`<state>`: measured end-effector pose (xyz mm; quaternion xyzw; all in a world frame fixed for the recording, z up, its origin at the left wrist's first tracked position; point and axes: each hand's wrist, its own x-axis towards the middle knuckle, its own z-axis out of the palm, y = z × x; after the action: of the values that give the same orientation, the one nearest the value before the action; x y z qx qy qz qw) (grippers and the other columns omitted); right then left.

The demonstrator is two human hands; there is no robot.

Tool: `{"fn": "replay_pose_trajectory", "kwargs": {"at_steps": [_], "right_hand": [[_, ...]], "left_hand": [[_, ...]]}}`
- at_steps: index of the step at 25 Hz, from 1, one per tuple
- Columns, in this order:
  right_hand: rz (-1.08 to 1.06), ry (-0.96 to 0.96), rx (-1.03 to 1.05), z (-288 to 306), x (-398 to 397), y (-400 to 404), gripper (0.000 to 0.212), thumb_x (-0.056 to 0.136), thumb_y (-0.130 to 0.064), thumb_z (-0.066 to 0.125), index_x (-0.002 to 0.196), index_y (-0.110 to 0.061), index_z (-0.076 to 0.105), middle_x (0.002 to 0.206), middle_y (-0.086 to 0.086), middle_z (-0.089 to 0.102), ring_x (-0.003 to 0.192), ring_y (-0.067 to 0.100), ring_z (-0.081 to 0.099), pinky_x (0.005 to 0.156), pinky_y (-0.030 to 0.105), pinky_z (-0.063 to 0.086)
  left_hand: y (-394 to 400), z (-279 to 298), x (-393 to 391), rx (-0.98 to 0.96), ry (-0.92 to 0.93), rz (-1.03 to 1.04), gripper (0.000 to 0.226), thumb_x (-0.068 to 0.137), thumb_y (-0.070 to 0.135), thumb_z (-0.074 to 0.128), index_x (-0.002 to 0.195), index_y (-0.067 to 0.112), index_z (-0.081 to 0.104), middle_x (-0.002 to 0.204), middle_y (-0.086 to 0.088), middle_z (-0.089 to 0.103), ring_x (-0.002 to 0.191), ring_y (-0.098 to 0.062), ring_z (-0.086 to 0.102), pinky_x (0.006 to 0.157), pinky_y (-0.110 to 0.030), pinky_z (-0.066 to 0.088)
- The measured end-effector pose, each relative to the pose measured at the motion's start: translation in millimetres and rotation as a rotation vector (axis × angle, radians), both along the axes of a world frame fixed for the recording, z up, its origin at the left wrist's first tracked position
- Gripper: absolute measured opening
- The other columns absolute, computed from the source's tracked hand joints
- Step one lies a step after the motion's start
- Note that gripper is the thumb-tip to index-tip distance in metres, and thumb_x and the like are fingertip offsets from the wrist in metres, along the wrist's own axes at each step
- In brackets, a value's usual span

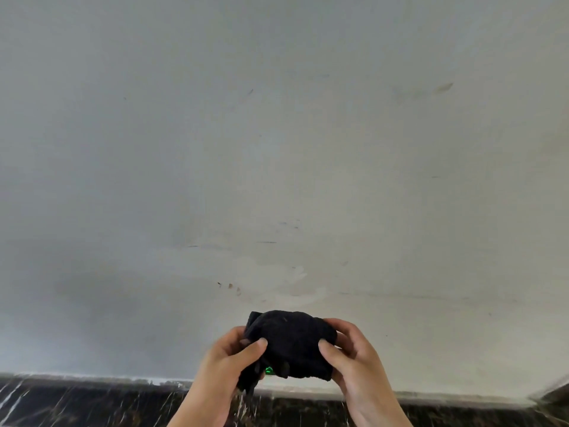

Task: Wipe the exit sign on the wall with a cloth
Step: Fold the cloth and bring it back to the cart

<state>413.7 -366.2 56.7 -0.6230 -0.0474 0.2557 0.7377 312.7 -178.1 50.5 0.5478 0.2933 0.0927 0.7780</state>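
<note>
A bunched black cloth point(291, 343) is held up in front of the wall, low in the middle of the view. My left hand point(229, 362) grips its left side, thumb pressed on the front. My right hand point(351, 355) grips its right side the same way. Behind the cloth's lower edge a small patch of glowing green point(269, 370) shows, a sliver of the exit sign; the rest of the sign is hidden by the cloth and my hands.
A pale grey wall point(277, 149) with scuffs and small brown marks fills most of the view. Along the bottom runs a dark marble skirting point(92, 402) with white veins.
</note>
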Motion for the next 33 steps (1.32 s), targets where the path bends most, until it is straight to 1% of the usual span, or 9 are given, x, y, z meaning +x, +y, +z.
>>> {"fn": "replay_pose_trajectory", "kwargs": {"at_steps": [3,5,7,9,15,20,24,28,33], "right_hand": [[0.033,-0.025,0.003,7.0,-2.2,6.6,0.033,0.086,0.002,0.065,0.091,-0.029,0.074,0.097,0.005,0.077,0.088,0.025,0.073,0.070,0.035,0.058],[0.066,-0.050,-0.003,10.8,-4.7,15.7,0.032,0.086,-0.001,0.066,0.093,-0.031,0.074,0.098,0.004,0.077,0.090,0.023,0.073,0.073,0.034,0.058],[0.098,-0.072,-0.007,13.5,-8.6,30.9,0.030,0.086,-0.004,0.068,0.093,-0.033,0.073,0.095,0.003,0.077,0.088,0.019,0.073,0.069,0.026,0.057],[0.142,-0.062,0.001,15.7,-15.5,52.0,0.027,0.086,-0.007,0.069,0.091,-0.033,0.073,0.091,0.002,0.077,0.088,0.017,0.072,0.067,0.024,0.056],[0.414,0.133,0.069,15.2,-65.1,144.6,0.017,0.087,-0.005,0.066,0.098,-0.016,0.071,0.098,0.007,0.073,0.084,0.021,0.074,0.065,0.040,0.058],[0.645,0.089,0.021,19.1,-124.5,232.9,0.018,0.086,-0.004,0.067,0.098,-0.018,0.071,0.099,0.006,0.074,0.088,0.023,0.073,0.066,0.032,0.058],[0.797,0.057,-0.003,14.4,-169.5,294.9,0.022,0.086,-0.002,0.066,0.095,-0.021,0.074,0.095,0.003,0.076,0.084,0.021,0.074,0.063,0.027,0.057],[0.878,-0.001,-0.047,3.8,-208.5,350.0,0.023,0.086,-0.001,0.066,0.094,-0.021,0.074,0.094,0.004,0.077,0.081,0.018,0.075,0.062,0.027,0.057],[0.884,-0.119,-0.125,-20.4,-232.9,395.8,0.024,0.085,-0.001,0.066,0.093,-0.023,0.072,0.094,0.002,0.075,0.076,0.008,0.072,0.060,0.018,0.054]], "left_hand": [[1.8,7.0,-6.8,0.012,-0.006,0.014,0.008,0.091,-0.005,0.067,0.098,-0.004,0.069,0.066,-0.010,0.064,0.058,-0.021,0.063,0.055,-0.033,0.052],[6.3,11.2,-15.0,0.012,-0.008,0.040,0.009,0.093,-0.002,0.066,0.101,-0.002,0.070,0.075,-0.013,0.071,0.063,-0.022,0.066,0.055,-0.032,0.055],[15.0,14.7,-26.1,-0.012,-0.017,0.102,0.011,0.095,0.001,0.065,0.104,0.001,0.072,0.087,-0.015,0.076,0.071,-0.025,0.072,0.059,-0.032,0.058],[25.9,16.6,-42.2,-0.055,-0.022,0.172,0.013,0.097,0.004,0.064,0.106,0.007,0.073,0.097,-0.015,0.079,0.082,-0.026,0.077,0.062,-0.034,0.060],[77.5,9.9,-121.9,-0.112,-0.087,0.463,0.017,0.099,0.003,0.060,0.114,0.003,0.068,0.107,-0.021,0.076,0.099,-0.036,0.075,0.078,-0.045,0.060],[121.2,-2.2,-209.6,-0.120,-0.086,0.733,0.024,0.090,-0.004,0.067,0.114,-0.002,0.064,0.099,-0.022,0.077,0.093,-0.036,0.076,0.072,-0.043,0.061],[146.5,-3.7,-269.2,-0.155,-0.077,0.798,0.044,0.078,0.026,0.079,0.113,0.002,0.067,0.108,-0.021,0.076,0.098,-0.036,0.075,0.077,-0.042,0.058],[168.5,-8.7,-310.4,-0.152,-0.037,0.968,0.028,0.088,0.022,0.074,0.105,0.001,0.068,0.092,-0.014,0.079,0.075,-0.022,0.077,0.055,-0.029,0.057],[189.2,-31.8,-322.9,-0.148,0.067,1.072,0.021,0.098,0.022,0.068,0.106,0.003,0.068,0.091,-0.011,0.080,0.077,-0.022,0.078,0.054,-0.030,0.058]]}}
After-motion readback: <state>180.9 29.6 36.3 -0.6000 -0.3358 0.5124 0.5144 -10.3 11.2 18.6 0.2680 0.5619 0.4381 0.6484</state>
